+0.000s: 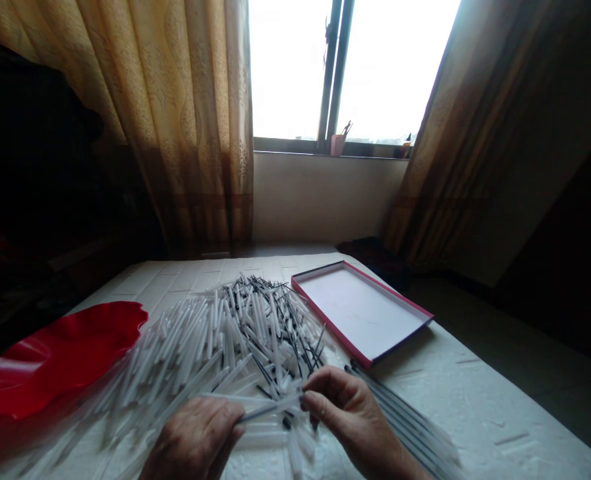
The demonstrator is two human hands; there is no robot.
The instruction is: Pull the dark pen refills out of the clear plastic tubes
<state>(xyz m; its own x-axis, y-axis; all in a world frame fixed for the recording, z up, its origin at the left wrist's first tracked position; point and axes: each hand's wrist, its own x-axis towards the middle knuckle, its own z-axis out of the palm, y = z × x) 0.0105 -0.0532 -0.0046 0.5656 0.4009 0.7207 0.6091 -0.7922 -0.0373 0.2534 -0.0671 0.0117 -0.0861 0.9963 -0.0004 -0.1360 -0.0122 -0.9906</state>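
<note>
A thin, clear plastic tube (270, 408) with something dark along it stretches between my two hands. My left hand (193, 440) is closed around its left end, back of the hand upward. At the other end, the thumb and forefinger of my right hand (348, 413) pinch the tube's tip, where a small dark piece shows; blur hides what it is. Just beyond my hands spreads a large heap of clear tubes (185, 340), mixed with thin black sticks (303, 340). Beside my right hand lies a row of grey-black filled tubes (410, 423).
A red wavy-edged tray (65, 353) sits on the left of the white table (490, 400). To the right behind my hands is a shallow white box lid (363, 310) with red sides. A pink cup (337, 145) stands on the windowsill.
</note>
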